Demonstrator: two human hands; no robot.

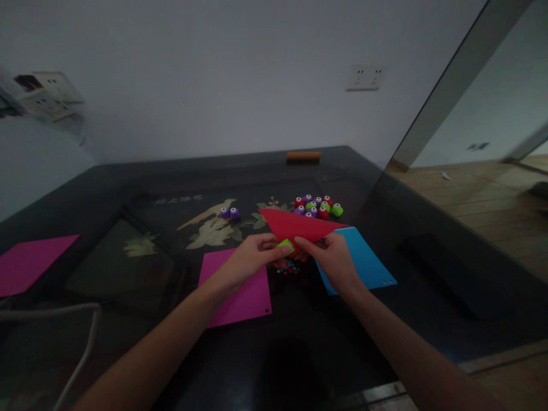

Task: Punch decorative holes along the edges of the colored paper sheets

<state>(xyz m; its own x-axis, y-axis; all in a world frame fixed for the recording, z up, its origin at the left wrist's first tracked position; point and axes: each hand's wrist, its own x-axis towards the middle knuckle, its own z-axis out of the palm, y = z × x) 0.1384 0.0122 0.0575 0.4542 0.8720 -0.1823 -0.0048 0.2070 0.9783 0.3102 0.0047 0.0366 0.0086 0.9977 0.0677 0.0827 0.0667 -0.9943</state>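
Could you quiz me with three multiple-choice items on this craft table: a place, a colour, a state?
1. Where is the blue sheet?
A. under the right hand
B. at the far left
C. on the wall

2. What colour is the sheet both hands hold?
A. yellow
B. red
C. white

3. How is the small green punch?
A. lying among the heap of punches
B. on the floor
C. gripped by the left hand

Answers: 1 A, it lies beneath that wrist. 2 B, plainly red. 3 C, fingers close round it.

Matt red paper sheet (299,226); glossy plastic green punch (285,245); glossy dark tabletop (428,240).
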